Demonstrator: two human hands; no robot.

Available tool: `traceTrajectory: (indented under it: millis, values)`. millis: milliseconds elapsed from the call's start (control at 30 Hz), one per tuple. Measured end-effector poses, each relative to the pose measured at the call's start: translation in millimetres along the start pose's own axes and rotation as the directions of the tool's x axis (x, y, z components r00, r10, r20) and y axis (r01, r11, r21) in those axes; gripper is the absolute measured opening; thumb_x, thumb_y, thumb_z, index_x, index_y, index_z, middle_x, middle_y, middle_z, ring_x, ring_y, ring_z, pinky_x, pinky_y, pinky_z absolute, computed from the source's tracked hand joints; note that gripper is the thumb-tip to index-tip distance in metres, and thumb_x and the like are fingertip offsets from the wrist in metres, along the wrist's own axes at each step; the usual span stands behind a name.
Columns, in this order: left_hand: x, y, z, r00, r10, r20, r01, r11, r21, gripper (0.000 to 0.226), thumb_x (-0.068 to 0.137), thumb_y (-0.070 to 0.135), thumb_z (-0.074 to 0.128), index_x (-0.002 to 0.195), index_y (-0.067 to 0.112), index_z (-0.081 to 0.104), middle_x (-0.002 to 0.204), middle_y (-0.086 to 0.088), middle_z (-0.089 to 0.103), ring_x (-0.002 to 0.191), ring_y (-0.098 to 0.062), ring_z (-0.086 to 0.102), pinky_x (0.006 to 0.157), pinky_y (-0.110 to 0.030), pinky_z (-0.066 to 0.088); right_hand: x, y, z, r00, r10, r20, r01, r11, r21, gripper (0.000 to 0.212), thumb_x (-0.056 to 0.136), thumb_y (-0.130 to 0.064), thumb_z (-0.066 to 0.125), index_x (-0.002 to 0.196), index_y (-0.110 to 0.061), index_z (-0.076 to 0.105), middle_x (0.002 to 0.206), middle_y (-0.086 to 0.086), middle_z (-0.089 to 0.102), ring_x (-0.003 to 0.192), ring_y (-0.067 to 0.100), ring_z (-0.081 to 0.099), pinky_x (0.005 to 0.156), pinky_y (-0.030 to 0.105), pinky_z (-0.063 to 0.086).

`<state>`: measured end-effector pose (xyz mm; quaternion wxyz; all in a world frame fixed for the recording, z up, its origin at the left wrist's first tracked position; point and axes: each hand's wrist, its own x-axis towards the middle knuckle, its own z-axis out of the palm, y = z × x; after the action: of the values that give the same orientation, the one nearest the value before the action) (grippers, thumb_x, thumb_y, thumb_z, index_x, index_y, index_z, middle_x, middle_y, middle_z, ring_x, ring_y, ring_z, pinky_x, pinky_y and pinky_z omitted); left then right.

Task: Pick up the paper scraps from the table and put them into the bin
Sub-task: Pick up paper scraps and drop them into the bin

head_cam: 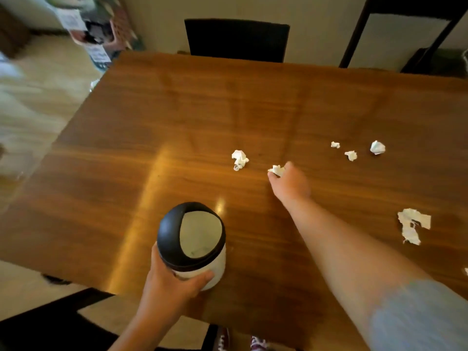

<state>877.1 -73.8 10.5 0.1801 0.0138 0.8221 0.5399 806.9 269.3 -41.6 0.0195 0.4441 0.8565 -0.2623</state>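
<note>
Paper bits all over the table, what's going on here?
A person is clearing paper scraps off a wooden table. The left hand grips a small white bin with a black lid near the table's front edge. The right hand is reaching out, its fingers closing on one crumpled scrap. Another crumpled scrap lies just left of it, three small ones sit farther right, and a torn piece lies nearer the right edge.

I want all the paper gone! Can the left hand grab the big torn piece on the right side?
Probably not now: the left hand is holding the bin, and the big torn piece lies beyond the right arm.
</note>
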Motion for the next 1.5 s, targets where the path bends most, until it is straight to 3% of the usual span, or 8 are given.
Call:
traceTrajectory:
  millis: [267,633,933,1000,1067,1133,1267,1500]
  values:
    - [-3.6,-5.5,-9.0,0.997,-0.035,-0.063,0.031,0.998,-0.062,0.108,0.027,0.065,0.099,0.117,0.076,0.041,0.119,0.033,0.062,0.11,0.01,0.061,0.096,-0.045,0.053,11.1,-13.6,21.6,0.988,-0.154,0.033,0.157,0.97,-0.185,0.016,0.094,-0.022,0.054,0.107,-0.016,0.062,0.105,0.008,0.064,0.092,0.029,0.062,0.062,0.035,0.047]
    - [-27.3,-14.1,-50.6,0.996,-0.065,0.058,0.07,0.993,-0.092,0.111,0.026,0.07,0.096,0.117,0.078,0.032,0.117,0.033,0.06,0.112,0.007,0.06,0.103,-0.044,0.051,-170.2,-9.4,-9.9,0.911,-0.333,0.245,0.255,0.919,0.301,0.007,0.09,-0.025,0.064,0.084,-0.029,0.062,0.075,-0.007,0.064,0.058,0.01,0.056,0.046,0.025,0.043]
    - [-30.1,-22.0,-82.5,0.997,-0.007,0.08,0.013,0.997,-0.082,0.106,0.041,0.052,0.098,0.115,0.08,0.028,0.115,0.045,0.054,0.109,0.022,0.054,0.086,-0.014,0.044,-274.5,-90.7,-117.7,0.751,-0.474,-0.459,0.66,0.521,0.542,0.011,0.09,-0.031,0.063,0.095,-0.042,0.063,0.084,-0.016,0.066,0.071,0.006,0.061,0.055,0.009,0.047]
    - [-27.8,-20.1,-82.2,0.997,0.013,0.078,-0.007,0.997,-0.075,0.107,0.041,0.058,0.098,0.118,0.078,0.027,0.117,0.044,0.054,0.109,0.022,0.054,0.084,-0.012,0.045,-290.4,-103.6,-98.2,0.695,-0.614,-0.375,0.719,0.592,0.364,0.013,0.091,-0.029,0.061,0.103,-0.03,0.065,0.089,-0.014,0.066,0.077,0.006,0.06,0.065,0.014,0.05]
    - [-25.0,-18.6,-79.9,0.995,0.04,0.092,-0.034,0.997,-0.069,0.107,0.041,0.066,0.097,0.123,0.074,0.029,0.121,0.042,0.055,0.111,0.017,0.057,0.082,-0.014,0.049,-301.0,-109.6,-70.5,0.642,-0.765,0.052,0.764,0.644,0.049,0.026,0.091,-0.033,0.058,0.115,-0.028,0.067,0.118,-0.012,0.065,0.11,0.006,0.055,0.093,0.027,0.046]
    - [-20.0,-18.6,-78.6,0.994,0.056,0.099,-0.049,0.997,-0.066,0.11,0.042,0.065,0.098,0.129,0.069,0.03,0.124,0.038,0.057,0.114,0.012,0.059,0.087,-0.019,0.051,-298.3,-104.6,-59.5,0.637,-0.745,0.196,0.748,0.659,0.073,0.032,0.089,-0.036,0.056,0.119,-0.034,0.067,0.131,-0.019,0.057,0.126,-0.001,0.042,0.106,0.028,0.035]
    - [-3.2,-22.7,-75.3,0.997,0.019,0.074,-0.013,0.996,-0.084,0.112,0.037,0.067,0.096,0.125,0.076,0.028,0.124,0.04,0.055,0.115,0.016,0.055,0.089,-0.017,0.048,-265.2,-87.9,-63.0,0.721,-0.692,0.033,0.664,0.704,0.252,0.031,0.084,-0.039,0.048,0.108,-0.034,0.067,0.108,-0.027,0.06,0.109,-0.011,0.05,0.091,0.011,0.038]
    - [30.6,-36.8,-63.2,1.0,-0.003,0.02,0.005,0.997,-0.075,0.114,0.038,0.062,0.1,0.127,0.076,0.03,0.126,0.037,0.058,0.113,0.015,0.057,0.088,-0.021,0.05,-141.2,-66.7,-16.6,0.887,-0.421,0.191,0.404,0.907,0.121,0.013,0.089,-0.032,0.064,0.102,-0.034,0.065,0.094,-0.017,0.065,0.083,0.001,0.061,0.067,0.024,0.053]
